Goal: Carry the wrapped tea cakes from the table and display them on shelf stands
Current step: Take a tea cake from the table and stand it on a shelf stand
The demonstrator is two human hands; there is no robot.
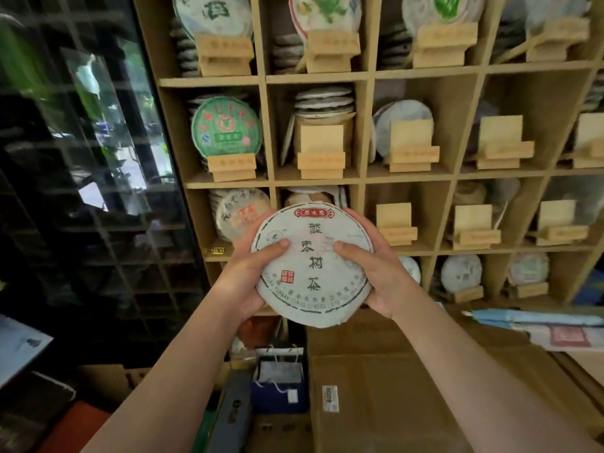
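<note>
Fingers of both hands curl round the rim of one wrapped tea cake (312, 264), thumbs pressed flat on its printed face and the remaining fingers hidden behind it. On the left hand (248, 276) the thumb lies across the left third of the face; on the right hand (376, 273) it mirrors that on the other side. So the disc is clamped edge to edge, upright and tilted slightly back, held in the air in front of the wooden shelf (362, 178) and above the cardboard boxes (376, 387) below.

To set it well, I judge the grip should stay on the rim and not dig into the paper, which would crease easily. Several wooden stands look free: one in the middle row (322, 152) straight above the cake, and one in the next compartment to the right on the cake's own row (395, 223). Whichever is chosen, the lower edge should go down behind the front lip first, then the disc can lean back against the upright board, label facing out and characters vertical. Thumbs should come off last, once the cake rests on its own.

The cake itself is a flat round disc in pale, faintly greenish paper. A red cartouche sits at the top, large dark characters run down the centre, a small red seal lies at lower left, and a ring of small print follows the edge. The paper looks lightly wrinkled near the bottom rim.
</note>
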